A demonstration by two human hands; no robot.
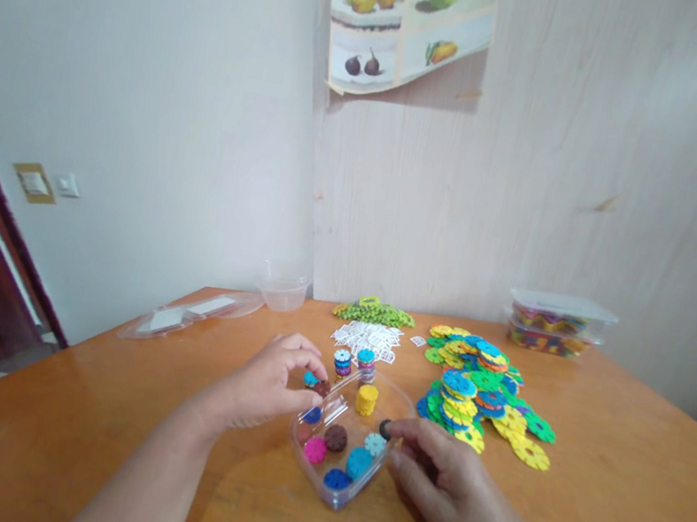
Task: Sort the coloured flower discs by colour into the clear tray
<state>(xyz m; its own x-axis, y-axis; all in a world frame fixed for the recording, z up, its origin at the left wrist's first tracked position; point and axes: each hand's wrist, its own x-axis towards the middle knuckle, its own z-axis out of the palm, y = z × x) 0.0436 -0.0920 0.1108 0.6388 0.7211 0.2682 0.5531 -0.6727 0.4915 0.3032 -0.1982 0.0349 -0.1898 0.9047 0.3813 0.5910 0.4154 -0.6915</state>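
Observation:
A clear plastic box (336,498) stands in front of me with small notched discs inside. Among them are a yellow stack (366,400), a brown disc (336,438), a pink disc (315,449), a teal disc (360,463) and a dark blue disc (338,480). My left hand (274,378) is at the box's left rim, thumb and fingers closed on a dark brown disc (322,388). At the right rim, my right hand (450,486) pinches a black disc (385,430). Two mixed-colour stacks (342,362) stand just behind the box.
Large flower-shaped discs (480,392) are heaped to the right. White pieces (367,339) and green pieces (380,313) lie behind the box. Two lidded containers (559,323) are stacked back right. A clear bowl (284,290) and clear lids (191,312) lie back left.

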